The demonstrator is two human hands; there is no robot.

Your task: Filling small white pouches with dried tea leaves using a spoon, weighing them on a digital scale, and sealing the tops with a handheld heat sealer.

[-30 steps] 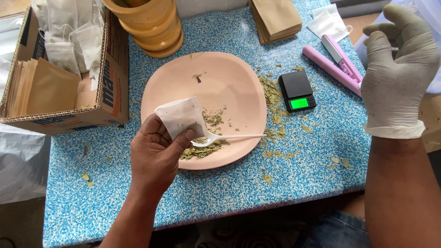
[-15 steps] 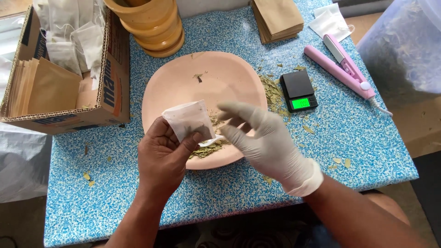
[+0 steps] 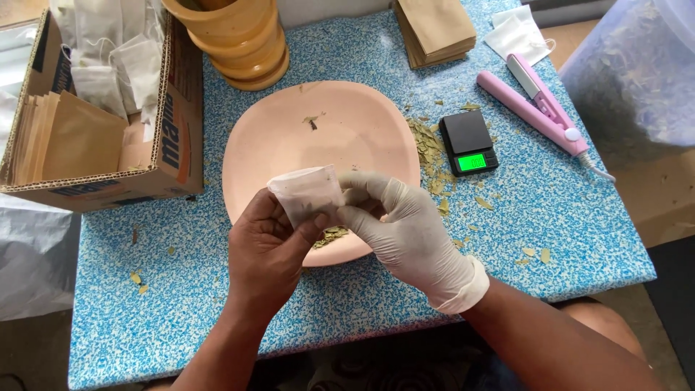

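While the bare left hand point(image 3: 271, 250) pinches a small white filter bag point(image 3: 308, 194) between thumb and fingers near the middle of the frame, the gloved right hand point(image 3: 405, 232) closes on the bag's right edge, its fingertips point(image 3: 355, 215) curled against the paper. Dark bits show through the bag, which sits tilted above the near rim of a pink plate point(image 3: 326, 130). Crushed dried leaves point(image 3: 331, 235) lie on the plate just below the bag, with more scattered right of the plate. Beneath everything is a blue speckled table point(image 3: 565, 210). Right of the plate stands a small black scale point(image 3: 469, 141) with a lit green display, and beyond it, at upper right, a pink heat sealer point(image 3: 539, 105). A cardboard box point(image 3: 174, 145) of paper pouches fills the upper left, stacked yellow bowls point(image 3: 235, 40) top centre, brown pouches point(image 3: 434, 29) beside them.
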